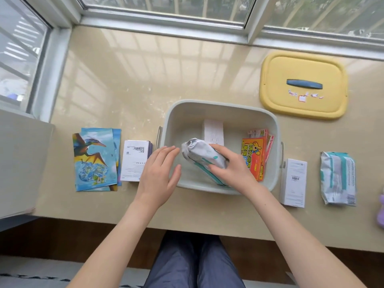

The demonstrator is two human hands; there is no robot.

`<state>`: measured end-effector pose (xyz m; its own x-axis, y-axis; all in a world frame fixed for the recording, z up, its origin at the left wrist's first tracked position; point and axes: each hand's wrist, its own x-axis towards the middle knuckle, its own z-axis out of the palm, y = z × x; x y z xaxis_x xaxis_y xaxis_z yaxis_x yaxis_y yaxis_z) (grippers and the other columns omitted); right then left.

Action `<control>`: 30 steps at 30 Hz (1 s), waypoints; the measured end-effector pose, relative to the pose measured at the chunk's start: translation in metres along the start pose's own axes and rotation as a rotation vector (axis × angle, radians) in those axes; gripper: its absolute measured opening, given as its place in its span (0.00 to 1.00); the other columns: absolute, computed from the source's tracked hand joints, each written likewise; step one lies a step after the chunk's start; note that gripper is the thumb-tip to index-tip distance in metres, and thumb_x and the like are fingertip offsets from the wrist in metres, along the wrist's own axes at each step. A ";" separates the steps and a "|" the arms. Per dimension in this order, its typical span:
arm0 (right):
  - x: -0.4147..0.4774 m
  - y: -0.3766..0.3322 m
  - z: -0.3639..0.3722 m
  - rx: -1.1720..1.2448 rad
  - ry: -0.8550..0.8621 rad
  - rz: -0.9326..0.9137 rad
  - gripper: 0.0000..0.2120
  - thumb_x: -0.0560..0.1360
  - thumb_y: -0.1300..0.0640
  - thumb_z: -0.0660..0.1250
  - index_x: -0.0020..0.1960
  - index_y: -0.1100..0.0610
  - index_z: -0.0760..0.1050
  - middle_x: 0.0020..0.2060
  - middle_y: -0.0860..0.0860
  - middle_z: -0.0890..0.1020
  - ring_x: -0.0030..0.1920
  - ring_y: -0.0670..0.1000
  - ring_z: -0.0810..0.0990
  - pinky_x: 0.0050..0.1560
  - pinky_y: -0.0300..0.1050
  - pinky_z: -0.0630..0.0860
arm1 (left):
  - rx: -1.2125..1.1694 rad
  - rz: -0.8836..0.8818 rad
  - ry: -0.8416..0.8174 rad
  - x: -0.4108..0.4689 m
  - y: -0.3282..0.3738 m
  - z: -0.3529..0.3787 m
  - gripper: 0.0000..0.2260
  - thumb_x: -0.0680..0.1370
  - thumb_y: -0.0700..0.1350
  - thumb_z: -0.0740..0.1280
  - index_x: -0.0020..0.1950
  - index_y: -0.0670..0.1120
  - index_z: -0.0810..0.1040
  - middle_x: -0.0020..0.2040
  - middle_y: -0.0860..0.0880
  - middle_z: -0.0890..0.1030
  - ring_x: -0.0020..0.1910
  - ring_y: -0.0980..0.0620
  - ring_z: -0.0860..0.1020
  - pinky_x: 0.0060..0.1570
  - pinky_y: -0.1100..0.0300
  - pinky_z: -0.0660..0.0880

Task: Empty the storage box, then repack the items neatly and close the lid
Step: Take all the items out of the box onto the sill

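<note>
The pale green storage box (220, 108) stands open on the beige sill. Inside it, my right hand (230, 165) grips a white and teal soft packet (199, 155) that lies tilted. My left hand (158, 173) hovers with straight fingers over the box's left rim, just left of the packet. A white carton (214, 129) stands at the box's back. Orange booklets (254, 154) lean against its right wall. The yellow lid (303, 84) with a blue handle lies at the back right.
Left of the box lie dinosaur picture cards (94, 161) and a white carton (134, 161). Right of it lie another white carton (294, 182) and a second soft packet (338, 178). A purple thing (380, 210) shows at the right edge. Window frames border the sill.
</note>
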<state>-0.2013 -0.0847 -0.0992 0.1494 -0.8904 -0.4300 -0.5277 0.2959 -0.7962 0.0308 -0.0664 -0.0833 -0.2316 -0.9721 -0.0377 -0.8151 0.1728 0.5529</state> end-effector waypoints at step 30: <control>-0.024 0.038 -0.113 0.531 0.727 0.145 0.23 0.72 0.65 0.74 0.64 0.51 0.77 0.48 0.50 0.86 0.50 0.53 0.85 0.52 0.56 0.82 | 0.102 -0.400 -0.266 0.110 0.072 0.188 0.35 0.72 0.58 0.71 0.75 0.55 0.60 0.77 0.37 0.49 0.71 0.37 0.57 0.67 0.49 0.64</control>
<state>-0.3198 -0.0911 -0.0706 -0.5470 -0.7775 -0.3104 -0.0189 0.3821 -0.9239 -0.1530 -0.1309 -0.2040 -0.0064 -0.8935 -0.4490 -0.9126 -0.1783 0.3679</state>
